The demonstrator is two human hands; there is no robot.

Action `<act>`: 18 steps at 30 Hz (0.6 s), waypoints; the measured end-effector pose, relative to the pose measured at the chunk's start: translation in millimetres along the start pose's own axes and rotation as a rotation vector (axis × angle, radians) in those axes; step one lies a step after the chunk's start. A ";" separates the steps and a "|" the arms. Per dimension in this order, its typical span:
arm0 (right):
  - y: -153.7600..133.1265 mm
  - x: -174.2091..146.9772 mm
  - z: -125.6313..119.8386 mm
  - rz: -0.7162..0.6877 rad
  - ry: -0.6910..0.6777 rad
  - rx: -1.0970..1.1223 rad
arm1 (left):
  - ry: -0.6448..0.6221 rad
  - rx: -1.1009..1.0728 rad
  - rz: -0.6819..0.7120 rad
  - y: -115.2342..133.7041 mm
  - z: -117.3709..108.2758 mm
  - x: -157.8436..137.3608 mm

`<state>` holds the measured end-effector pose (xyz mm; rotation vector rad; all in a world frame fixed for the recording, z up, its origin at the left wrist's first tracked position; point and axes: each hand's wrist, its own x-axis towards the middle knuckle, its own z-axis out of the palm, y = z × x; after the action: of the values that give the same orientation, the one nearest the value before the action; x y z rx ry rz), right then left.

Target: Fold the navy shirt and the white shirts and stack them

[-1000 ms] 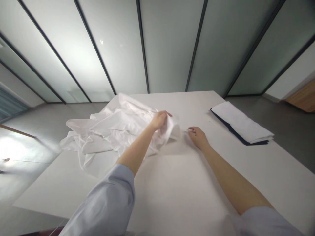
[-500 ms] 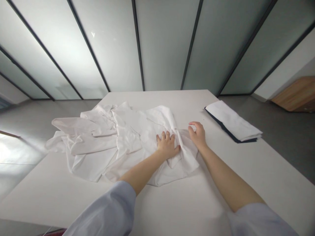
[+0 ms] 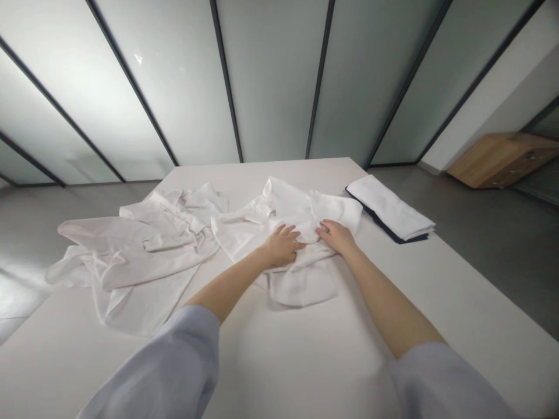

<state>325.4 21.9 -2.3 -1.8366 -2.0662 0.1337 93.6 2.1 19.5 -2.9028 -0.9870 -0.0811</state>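
Note:
A crumpled white garment (image 3: 301, 288) lies on the table in front of me, its folds spread to both sides of my hands. My left hand (image 3: 283, 247) rests on top of it, palm down with the fingers stretched out. Close by on the right, my right hand (image 3: 338, 237) has its thumb and fingers curled on a fold of the same cloth. The exact kind of garment cannot be made out. To the left lies a loose heap of white clothes (image 3: 152, 250), separate from the piece under my hands.
A folded white cloth (image 3: 388, 203) sits on a dark navy one (image 3: 388, 233) at the table's right edge. The white table (image 3: 279, 361) extends toward me. Frosted glass panels (image 3: 271, 81) stand behind it, and a wooden cabinet (image 3: 493, 160) is on the floor at the far right.
The white garment under my hands has come away rightward from the heap and lies rearranged. My right hand has closed onto the cloth. The view has turned slightly right.

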 end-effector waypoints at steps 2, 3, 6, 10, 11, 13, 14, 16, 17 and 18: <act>-9.2 -1.1 -2.7 0.061 0.005 -0.082 | 0.002 0.037 -0.145 -14.7 -3.9 -1.7; -14.2 -1.3 -5.1 0.069 0.005 -0.116 | -0.003 0.038 -0.219 -20.8 -6.1 -2.8; -26.7 -2.5 -11.9 0.039 -0.026 -0.136 | 0.004 -0.019 -0.463 -33.5 -10.7 -9.0; -35.3 -7.5 -13.7 -0.083 -0.085 -0.042 | 0.095 -0.143 -0.674 -44.6 -2.6 -28.2; -36.6 -8.7 -13.2 -0.108 -0.087 -0.034 | 0.133 -0.173 -0.666 -47.2 1.7 -34.3; -39.0 -10.5 -12.3 -0.127 -0.081 -0.042 | 0.208 -0.221 -0.608 -52.0 9.6 -45.3; -40.2 -11.1 -12.3 -0.128 -0.076 -0.056 | 0.240 -0.232 -0.581 -53.7 12.1 -49.4; -43.2 -12.1 -13.3 -0.124 -0.078 -0.099 | 0.280 -0.223 -0.581 -54.3 12.6 -53.7; -45.1 -12.8 -14.3 -0.113 -0.083 -0.123 | 0.289 -0.204 -0.601 -52.9 10.7 -53.8; -47.3 -13.7 -15.5 -0.098 -0.093 -0.144 | 0.288 -0.177 -0.624 -50.2 7.9 -52.7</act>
<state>287.3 -1.0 23.9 -1.8379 -2.2791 0.0457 21.4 10.5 10.4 -2.4913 -1.8434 -0.6238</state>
